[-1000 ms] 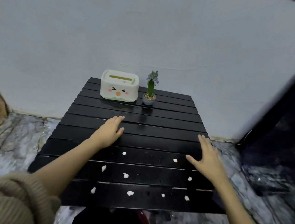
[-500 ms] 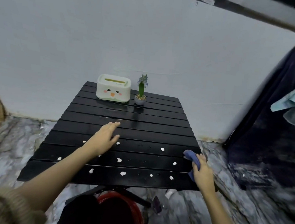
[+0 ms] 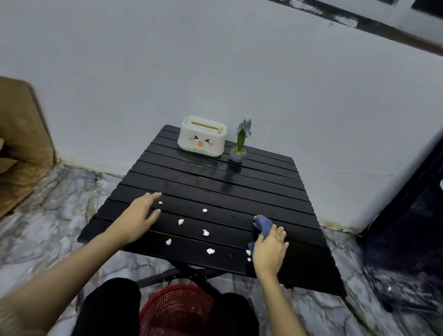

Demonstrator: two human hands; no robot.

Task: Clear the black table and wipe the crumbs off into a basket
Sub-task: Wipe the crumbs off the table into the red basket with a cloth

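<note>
A black slatted table (image 3: 213,183) stands against the wall. Several white crumbs (image 3: 210,251) lie scattered over its near half. My left hand (image 3: 140,215) rests flat and open on the table's left side, beside a crumb. My right hand (image 3: 269,248) presses a blue cloth (image 3: 262,223) onto the right part of the table, with crumbs just left of it. A red mesh basket (image 3: 175,314) sits below the table's near edge, between my knees. At the table's far end stand a white tissue box (image 3: 202,136) with a face and a small potted plant (image 3: 239,146).
The floor (image 3: 49,219) is grey marble. A brown wooden piece (image 3: 6,135) stands at the left. Dark fabric (image 3: 430,213) hangs at the right. A white wall (image 3: 197,58) runs behind the table.
My right hand took up the blue cloth at the table's right edge and has moved it inward onto the tabletop. My left hand stays flat on the left side. The camera has pulled back.
</note>
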